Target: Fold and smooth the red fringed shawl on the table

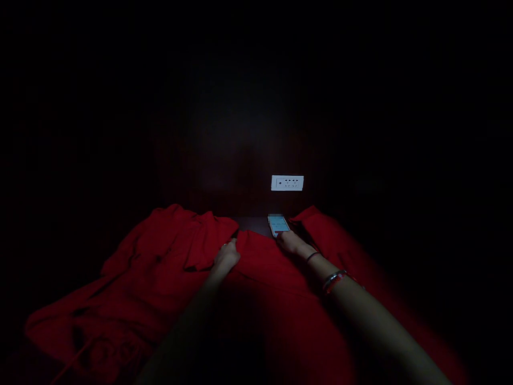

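A large red garment point(276, 278) lies spread before me, its sleeve-like parts reaching out to both sides and a thin red cord point(74, 361) showing at the lower left. My left hand point(227, 255) is closed on the garment's upper edge, left of the middle. Further right, my right hand point(292, 243) pinches the same edge, its fingers partly hidden. Just beyond those fingers a phone point(278, 223) with a lit screen lies on the surface, its lower end close to or touching them. Bracelets point(334, 279) circle my right forearm.
Behind the garment a white socket plate point(287, 183) is fixed to the dark wall. A strip of grey surface point(254, 224) shows between the garment and the wall. Everything around is very dark, with light only in the middle.
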Motion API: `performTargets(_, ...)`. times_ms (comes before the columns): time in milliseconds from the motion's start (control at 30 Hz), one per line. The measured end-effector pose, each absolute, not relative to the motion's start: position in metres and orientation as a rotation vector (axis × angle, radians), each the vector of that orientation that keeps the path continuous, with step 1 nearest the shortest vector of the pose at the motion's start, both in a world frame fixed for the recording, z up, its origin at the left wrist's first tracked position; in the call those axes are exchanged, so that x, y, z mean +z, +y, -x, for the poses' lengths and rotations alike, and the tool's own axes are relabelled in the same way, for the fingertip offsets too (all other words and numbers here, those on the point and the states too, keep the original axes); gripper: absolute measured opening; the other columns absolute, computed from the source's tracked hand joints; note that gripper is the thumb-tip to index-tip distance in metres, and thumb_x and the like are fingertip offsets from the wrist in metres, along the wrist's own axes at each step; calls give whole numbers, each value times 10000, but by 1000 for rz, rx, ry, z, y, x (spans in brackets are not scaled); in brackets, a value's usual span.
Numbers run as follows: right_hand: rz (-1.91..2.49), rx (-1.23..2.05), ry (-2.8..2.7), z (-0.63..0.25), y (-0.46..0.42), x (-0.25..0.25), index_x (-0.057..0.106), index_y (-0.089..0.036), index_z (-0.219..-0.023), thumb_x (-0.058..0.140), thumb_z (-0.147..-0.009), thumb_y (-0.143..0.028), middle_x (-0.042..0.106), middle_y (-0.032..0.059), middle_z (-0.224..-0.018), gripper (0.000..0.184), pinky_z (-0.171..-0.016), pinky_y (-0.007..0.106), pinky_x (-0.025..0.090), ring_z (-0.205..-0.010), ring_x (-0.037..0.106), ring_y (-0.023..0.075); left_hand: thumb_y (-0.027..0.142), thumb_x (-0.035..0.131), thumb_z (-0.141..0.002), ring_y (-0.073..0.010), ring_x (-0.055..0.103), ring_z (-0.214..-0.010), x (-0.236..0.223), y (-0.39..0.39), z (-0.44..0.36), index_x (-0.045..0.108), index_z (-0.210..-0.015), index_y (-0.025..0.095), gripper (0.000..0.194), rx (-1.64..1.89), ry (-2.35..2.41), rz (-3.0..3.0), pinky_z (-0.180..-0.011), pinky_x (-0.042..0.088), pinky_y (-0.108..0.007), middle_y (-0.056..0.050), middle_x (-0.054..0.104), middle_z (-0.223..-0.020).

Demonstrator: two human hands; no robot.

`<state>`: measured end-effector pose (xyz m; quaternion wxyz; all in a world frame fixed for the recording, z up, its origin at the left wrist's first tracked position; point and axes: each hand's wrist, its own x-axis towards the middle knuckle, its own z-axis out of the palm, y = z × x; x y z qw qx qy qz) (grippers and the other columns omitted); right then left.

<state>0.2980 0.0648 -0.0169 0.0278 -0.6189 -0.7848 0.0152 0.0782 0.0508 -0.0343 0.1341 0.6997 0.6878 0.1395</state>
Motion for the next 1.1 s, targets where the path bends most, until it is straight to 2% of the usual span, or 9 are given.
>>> performTargets(133,2104,63,-2364,-300,75,-17,603,-136,-963,463,-734,-239,596,138,-971,288,-663,255,430,-850,572,225,106,380,-716,-219,524,-947,-29,38,-84,370,-1201,216,497,377,2010,-2070,-750,417,-308,-123,534,-1061)
performTargets(267,2140,87,-2380,-298,75,-14,606,-149,-951,504,-704,-227,598,126,-979,279,-665,242,428,-865,568,219,79,331,-732,-247,530,-911,-23,25,-91,427,-1146,185,438,320,2037,-2208,-703,434,-341,-146,504,-1038)
performTargets(433,2146,46,-2344,-297,69,1,606,-95,-921,467,-727,-204,597,163,-960,263,-667,241,418,-867,566,227,65,273,-759,-227,554,-854,-19,15,-96,531,-1011,165,375,196,2057,-2274,-662,445,-324,-134,523,-976)
performTargets(567,2108,16,-2304,-298,68,21,574,-85,-951,384,-792,-217,587,144,-992,281,-658,191,402,-872,559,182,69,257,-774,-231,553,-856,-16,9,-98,527,-1029,176,387,149,2088,-2277,-649,442,-325,-139,527,-972)
performTargets(667,2094,26,-2303,-298,69,30,563,-112,-960,354,-817,-235,597,108,-981,281,-631,169,393,-843,562,151,78,258,-784,-230,549,-850,-13,5,-99,502,-1064,184,387,146,2112,-2272,-639,438,-318,-141,533,-965)
performTargets(800,2118,40,-2327,-299,66,26,563,-92,-964,428,-785,-241,595,138,-967,270,-630,195,391,-840,563,184,97,261,-797,-242,503,-922,-14,3,-101,480,-1091,176,376,243,2175,-2387,-677,427,-328,-146,498,-1038)
performTargets(900,2039,95,-2422,-303,57,17,531,-134,-1036,509,-739,-279,582,96,-1013,331,-657,177,386,-868,549,167,233,306,-822,-242,448,-997,-20,4,-104,448,-1123,192,335,392,1953,-2670,-761,401,-351,-127,449,-1120)
performTargets(1000,1929,197,-2638,-309,48,9,567,-166,-983,548,-702,-251,603,46,-973,294,-663,161,381,-842,552,143,365,378,-793,-232,461,-980,-29,7,-107,461,-1093,195,355,279,1655,-2744,-758,411,-338,-108,478,-1079)
performTargets(1100,1913,178,-2738,-315,42,4,612,-161,-879,533,-692,-192,620,42,-909,205,-658,175,382,-804,560,148,294,410,-780,-210,509,-894,-31,11,-108,498,-1005,191,263,197,1632,-2712,-692,434,-309,-86,516,-982)
